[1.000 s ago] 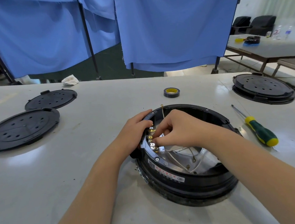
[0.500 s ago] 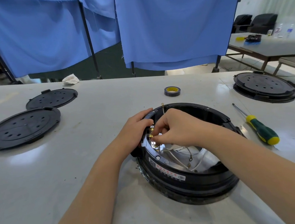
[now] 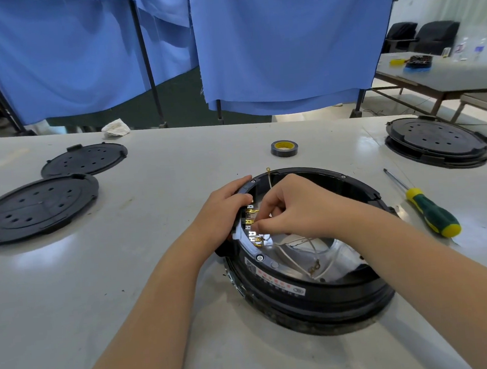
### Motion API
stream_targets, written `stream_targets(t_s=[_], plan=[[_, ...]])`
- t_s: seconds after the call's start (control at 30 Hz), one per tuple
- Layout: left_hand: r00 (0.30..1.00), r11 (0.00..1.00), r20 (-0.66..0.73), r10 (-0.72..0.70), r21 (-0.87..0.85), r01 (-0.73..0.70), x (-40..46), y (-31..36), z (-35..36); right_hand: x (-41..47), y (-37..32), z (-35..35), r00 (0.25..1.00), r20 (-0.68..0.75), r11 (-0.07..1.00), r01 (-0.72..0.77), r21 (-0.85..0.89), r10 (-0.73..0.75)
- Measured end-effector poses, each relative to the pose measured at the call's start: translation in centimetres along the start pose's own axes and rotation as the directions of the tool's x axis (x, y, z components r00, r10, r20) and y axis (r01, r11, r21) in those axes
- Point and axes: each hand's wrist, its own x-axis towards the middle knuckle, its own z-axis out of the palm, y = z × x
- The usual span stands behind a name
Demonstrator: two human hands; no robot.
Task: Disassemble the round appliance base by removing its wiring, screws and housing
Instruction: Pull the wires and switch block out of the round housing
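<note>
On table (image 3: 127, 282) – round base (image 3: 314, 298) open-side up | left hand (image 3: 224, 212) grips rim | right fingers (image 3: 265, 226) pinch terminal (image 3: 255, 232)

Single head-worn view looks forward and down, close over the table (image 3: 162, 279)

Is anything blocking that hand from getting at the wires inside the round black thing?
Nothing visible does. The right hand already reaches into the open appliance base, fingertips at the brass terminals; white wires lie loose below.

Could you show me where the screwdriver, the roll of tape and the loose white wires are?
screwdriver (image 3: 432, 215): head view, on its green handle.
roll of tape (image 3: 284, 148): head view, on its black outer side.
white wires (image 3: 306, 241): head view, on a strand inside the round base.
</note>
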Motion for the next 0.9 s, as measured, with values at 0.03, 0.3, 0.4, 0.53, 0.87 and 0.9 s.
stream_targets(t_s=[0.03,0.3,0.4,0.53,0.87,0.9], plan=[[1.000,1.000,-0.002,-0.001,-0.006,0.001,0.02,-0.01,0.02,0.06,0.05,0.06,1.000,0.000,1.000,0.002,-0.015,-0.002],[1.000,1.000,0.001,-0.025,-0.018,0.025,0.00,0.02,0.00,0.02,0.09,-0.16,0.996,-0.072,0.997,0.056,0.052,-0.053],[1.000,1.000,-0.002,-0.021,-0.006,0.021,-0.08,0.20,0.03,-0.16,-0.04,-0.20,0.998,-0.032,0.995,0.050,0.092,-0.047],[1.000,1.000,-0.006,-0.005,0.005,0.005,-0.16,0.30,0.10,-0.47,-0.21,-0.25,0.998,0.065,0.995,0.003,0.100,-0.010],[1.000,1.000,-0.006,-0.018,0.020,0.018,-0.30,0.35,0.02,-0.53,-0.54,0.21,0.994,0.104,0.999,0.044,-0.005,-0.043],[1.000,1.000,-0.005,-0.021,0.020,0.021,-0.30,0.35,0.01,-0.51,-0.54,0.25,0.994,0.097,0.999,0.048,-0.015,-0.047]])
